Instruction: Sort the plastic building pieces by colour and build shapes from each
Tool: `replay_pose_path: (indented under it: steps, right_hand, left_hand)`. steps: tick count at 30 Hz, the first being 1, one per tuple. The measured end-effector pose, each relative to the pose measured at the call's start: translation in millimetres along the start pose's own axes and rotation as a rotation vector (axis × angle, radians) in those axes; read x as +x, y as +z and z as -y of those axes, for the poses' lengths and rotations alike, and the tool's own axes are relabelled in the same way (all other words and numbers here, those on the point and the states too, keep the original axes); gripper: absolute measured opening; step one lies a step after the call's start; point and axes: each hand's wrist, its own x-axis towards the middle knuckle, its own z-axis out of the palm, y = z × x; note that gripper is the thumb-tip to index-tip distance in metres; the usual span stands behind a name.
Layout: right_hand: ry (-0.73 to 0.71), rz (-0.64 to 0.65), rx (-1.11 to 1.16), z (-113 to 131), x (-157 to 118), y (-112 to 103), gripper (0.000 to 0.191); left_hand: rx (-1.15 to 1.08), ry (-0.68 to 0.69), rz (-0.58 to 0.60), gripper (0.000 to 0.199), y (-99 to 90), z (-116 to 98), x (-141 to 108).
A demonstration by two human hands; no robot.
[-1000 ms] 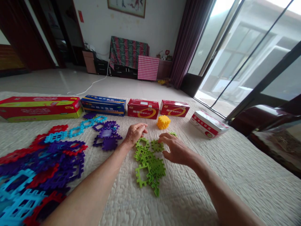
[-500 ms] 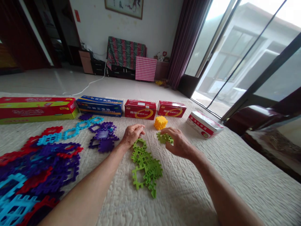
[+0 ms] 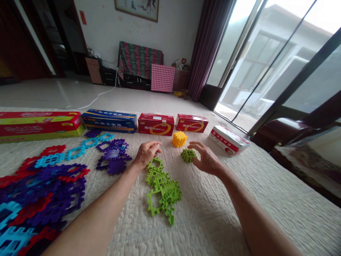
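A small green block shape sits on the quilted cover, just left of my right hand, whose thumb and fingers are apart with nothing between them. My left hand rests at the far end of a spread of green notched pieces, its fingers curled together; whatever they may hold is hidden. Beyond the green block stands a yellow cube made of notched pieces.
Purple pieces lie left of my left hand, with a heap of purple, red and blue pieces farther left. Along the far edge stand a long red-green box, a blue box, two red boxes and a white-red box.
My right hand has drawn slightly right from the green block, which now shows more fully. My left hand stays by the green pieces. The whole view has shifted a little.
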Motion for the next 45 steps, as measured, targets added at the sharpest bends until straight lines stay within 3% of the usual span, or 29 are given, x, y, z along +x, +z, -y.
replay_pose_path:
  steps: [5,11,17,25,35,40,45]
  right_hand:
    - [-0.042,-0.028,0.122,37,7,2,0.033]
    - [-0.027,0.039,0.322,77,6,34,0.027]
    - [0.109,0.063,0.252,88,18,59,0.020]
    - [0.195,0.145,0.076,93,41,64,0.013]
    - [0.289,0.134,0.328,88,35,51,0.018]
    - [0.284,0.165,0.400,78,38,27,0.019]
    - [0.317,0.286,0.390,66,39,5,0.021]
  left_hand:
    - [-0.007,0.019,-0.009,0.037,-0.8,1,1]
    - [-0.078,-0.009,-0.067,0.038,-2.1,8,5]
    - [-0.125,0.034,-0.249,0.038,-2.1,16,11]
    - [-0.138,-0.009,-0.263,0.037,-1.0,14,12]
    - [-0.106,-0.013,-0.242,0.036,-0.6,7,9]
    - [-0.090,-0.027,-0.244,0.036,-0.1,4,8]
    - [-0.096,-0.042,-0.214,0.039,-0.5,5,8]
